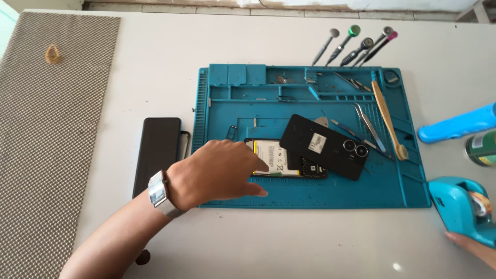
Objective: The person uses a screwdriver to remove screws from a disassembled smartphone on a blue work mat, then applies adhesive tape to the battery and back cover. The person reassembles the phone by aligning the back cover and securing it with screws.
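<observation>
Fingers (250, 166) of the left hand (214, 173) lie loosely spread, gripping nothing — tips touching the opened phone (287, 159), which lies crosswise on the blue mat (320, 194), directly ahead. Right hand (473, 248) — nearly out of view — touches the tape dispenser (460, 209).

Bare forearm on the left hand (217, 170) side, no sleeve, and there's a silver wristwatch (159, 192) with a square case and metal band. The right hand (473, 247) shows bare too, no rings visible.
</observation>
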